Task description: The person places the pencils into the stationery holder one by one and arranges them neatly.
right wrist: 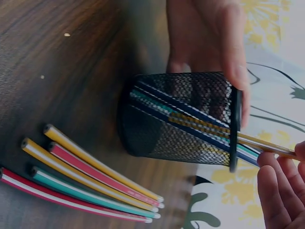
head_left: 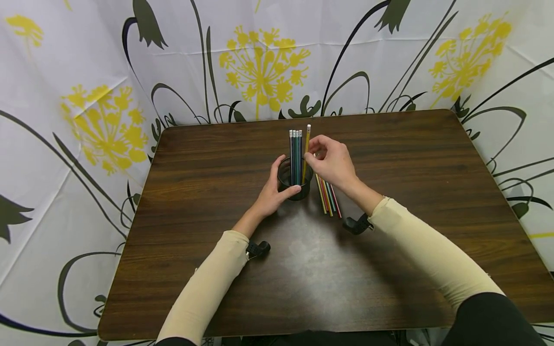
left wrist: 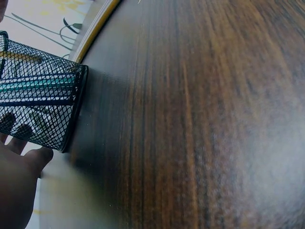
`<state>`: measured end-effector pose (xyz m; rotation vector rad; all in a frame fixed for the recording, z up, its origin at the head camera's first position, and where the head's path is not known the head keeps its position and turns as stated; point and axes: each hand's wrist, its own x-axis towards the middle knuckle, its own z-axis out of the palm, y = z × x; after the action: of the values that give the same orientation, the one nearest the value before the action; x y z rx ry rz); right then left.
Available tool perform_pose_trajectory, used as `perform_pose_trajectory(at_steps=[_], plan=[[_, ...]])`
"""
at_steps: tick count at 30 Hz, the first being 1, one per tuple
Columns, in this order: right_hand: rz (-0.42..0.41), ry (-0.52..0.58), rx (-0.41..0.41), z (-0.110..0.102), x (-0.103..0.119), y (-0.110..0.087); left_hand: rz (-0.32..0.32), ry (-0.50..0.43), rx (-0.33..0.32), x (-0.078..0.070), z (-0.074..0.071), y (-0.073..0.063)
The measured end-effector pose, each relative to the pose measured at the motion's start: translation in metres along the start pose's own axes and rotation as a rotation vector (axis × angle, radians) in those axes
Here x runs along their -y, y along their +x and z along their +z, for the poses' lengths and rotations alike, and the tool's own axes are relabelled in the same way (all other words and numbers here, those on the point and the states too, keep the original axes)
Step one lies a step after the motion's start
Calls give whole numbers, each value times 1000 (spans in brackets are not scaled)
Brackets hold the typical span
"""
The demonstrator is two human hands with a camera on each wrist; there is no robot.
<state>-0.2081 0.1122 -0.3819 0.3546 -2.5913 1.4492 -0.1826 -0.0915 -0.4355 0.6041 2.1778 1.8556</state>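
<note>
My left hand (head_left: 269,194) grips a black mesh pencil cup (head_left: 301,193) from its left side, the thumb lying at the near rim. Inside the cup stand several dark and teal pencils (head_left: 295,151), their eraser ends up. A yellow pencil (head_left: 308,138) is pinched between the thumb and fingers of my right hand (head_left: 334,161). In the right wrist view its lower part shows through the mesh, inside the cup (right wrist: 164,138). The left wrist view shows the cup's base (left wrist: 71,119) standing on the table, with left-hand fingers (left wrist: 35,160) beside it.
Several loose pencils (right wrist: 105,179), yellow, red and teal, lie side by side on the wooden table (head_left: 195,192) just right of the cup, under my right forearm. A patterned white curtain (head_left: 182,62) hangs behind the table's back edge.
</note>
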Motion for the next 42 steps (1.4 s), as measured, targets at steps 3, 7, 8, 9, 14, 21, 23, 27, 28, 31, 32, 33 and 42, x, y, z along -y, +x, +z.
perform_pose_trajectory(at_steps=[3,7,8,9,14,21,23,27,28,31,32,33,42], plan=[[14,-23,23,3,-1,-2,-4,7,0,0,0,0],[36,-54,45,5,-3,-3,-14,8,1,-1,0,-1],[42,-61,50,6,-4,-4,-15,4,1,-1,0,-1],[49,-68,57,7,-4,-4,-16,2,0,-1,1,-1],[67,-88,84,9,-7,-6,-11,-1,-1,0,1,-1],[80,-116,98,10,-7,-6,-10,-5,10,0,0,-1],[88,-120,97,10,-7,-6,-7,-3,12,0,0,-1],[109,-126,91,12,-7,-5,-5,-6,6,0,1,-1],[115,-128,89,12,-7,-5,-5,-8,5,0,1,-1],[131,-140,81,14,-7,-3,-5,-9,5,0,1,-1],[135,-145,78,14,-8,-2,-6,-9,4,0,1,-1],[137,-149,76,15,-8,-1,-5,-8,5,-1,1,-1],[160,-153,60,17,-9,2,-21,-8,-4,0,2,-1]])
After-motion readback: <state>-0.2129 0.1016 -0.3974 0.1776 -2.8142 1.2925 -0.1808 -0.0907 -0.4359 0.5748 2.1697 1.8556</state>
